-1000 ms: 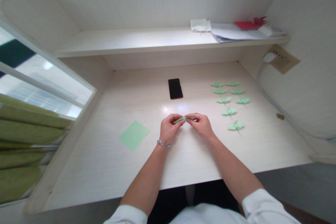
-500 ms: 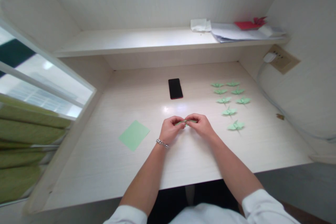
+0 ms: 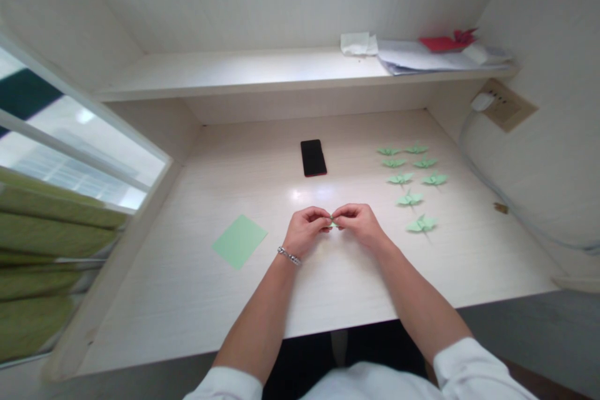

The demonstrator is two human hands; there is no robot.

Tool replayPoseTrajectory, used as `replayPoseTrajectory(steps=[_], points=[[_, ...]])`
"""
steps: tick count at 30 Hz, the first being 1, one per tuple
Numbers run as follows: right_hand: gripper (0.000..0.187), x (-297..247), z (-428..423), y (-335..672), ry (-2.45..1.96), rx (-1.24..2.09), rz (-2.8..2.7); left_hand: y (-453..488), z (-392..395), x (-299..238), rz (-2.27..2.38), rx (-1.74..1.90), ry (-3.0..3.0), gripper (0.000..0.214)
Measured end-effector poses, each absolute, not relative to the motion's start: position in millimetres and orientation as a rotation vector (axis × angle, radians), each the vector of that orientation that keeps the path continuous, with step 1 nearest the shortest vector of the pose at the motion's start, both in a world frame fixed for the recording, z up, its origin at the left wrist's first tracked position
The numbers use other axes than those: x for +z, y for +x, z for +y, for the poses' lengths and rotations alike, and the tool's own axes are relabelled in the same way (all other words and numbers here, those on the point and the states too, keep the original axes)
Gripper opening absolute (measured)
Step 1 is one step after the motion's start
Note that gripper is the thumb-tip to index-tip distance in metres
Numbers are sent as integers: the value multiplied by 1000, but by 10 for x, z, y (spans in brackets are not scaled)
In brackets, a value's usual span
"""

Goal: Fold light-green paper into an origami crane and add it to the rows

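Between my fingertips, just above the desk, is a small piece of folded green paper [image 3: 334,224]. My left hand [image 3: 307,228] pinches it from the left, a chain bracelet [image 3: 289,255] round the wrist. From the other side my right hand [image 3: 359,223] is closed on the same piece. Most of the folded paper is hidden behind the fingers, so its shape is unclear. A flat green square sheet [image 3: 240,241] lies to the left of my left hand. Several folded green paper cranes [image 3: 409,199] stand in two columns to the right of my hands.
A black phone [image 3: 313,157] lies on the desk [image 3: 253,156] beyond my hands. On the shelf [image 3: 225,69] above are a folded white tissue [image 3: 357,44], white papers [image 3: 417,57] and a red sheet [image 3: 438,44]. A charger cable [image 3: 482,180] runs along the right wall.
My fingers have shifted slightly on the folded green paper, and less of it now shows between them. The cranes, the sheet and the phone have stayed in place.
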State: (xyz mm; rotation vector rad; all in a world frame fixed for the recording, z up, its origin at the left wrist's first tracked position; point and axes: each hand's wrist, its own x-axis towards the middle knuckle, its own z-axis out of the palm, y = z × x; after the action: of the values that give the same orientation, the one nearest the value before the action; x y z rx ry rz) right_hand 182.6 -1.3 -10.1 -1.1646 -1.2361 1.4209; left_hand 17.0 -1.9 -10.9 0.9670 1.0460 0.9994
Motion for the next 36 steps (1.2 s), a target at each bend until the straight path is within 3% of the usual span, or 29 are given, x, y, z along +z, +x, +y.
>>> replayPoseTrajectory(steps=[14,27,36], points=[[14,-111,-8,1827,-1175,1408,-1247,159,-22,-82,1089,1015,1157,13],[28,-127,2,1830,-1174,1535,-1081,172,-22,-102,1098,1015,1090,13],[29,-151,2,1823,-1193,1473,-1124,155,-15,-144,1042,1026,1057,29]])
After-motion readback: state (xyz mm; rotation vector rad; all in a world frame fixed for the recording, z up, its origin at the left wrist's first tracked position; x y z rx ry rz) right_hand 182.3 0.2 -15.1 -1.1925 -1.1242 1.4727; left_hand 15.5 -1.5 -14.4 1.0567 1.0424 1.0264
